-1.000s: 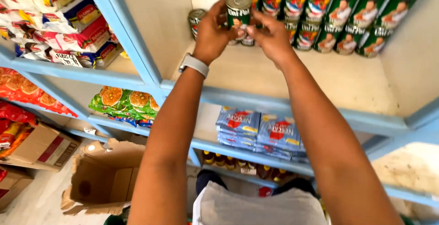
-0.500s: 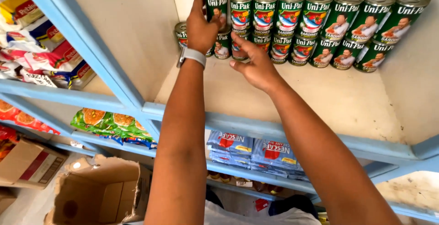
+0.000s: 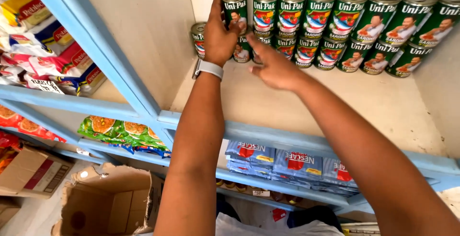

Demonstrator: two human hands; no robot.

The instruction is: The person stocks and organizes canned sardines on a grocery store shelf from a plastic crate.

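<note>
Holding one green sardine can (image 3: 235, 7) upright at the left end of the top row, left hand (image 3: 218, 34) with its grip clamped round the can's left side, thumb and fingers wrapped on the label; grey wristband (image 3: 208, 68) below. Can's long axis vertical, seated on the lower row of cans (image 3: 335, 54), touching the neighbouring upper can (image 3: 265, 10) on its right. Right hand (image 3: 273, 66) just beside and below, grip apart, fingers spread and pointing toward the lower cans, holding nothing; left hand the nearer to the held can. One further can (image 3: 198, 37) stands alone behind the left wrist. All on a pale shelf (image 3: 364, 106) with blue framing. Below: blue sachet packs (image 3: 287, 161), green noodle packets (image 3: 124, 133), open cardboard box (image 3: 110, 202) on the floor.
</note>
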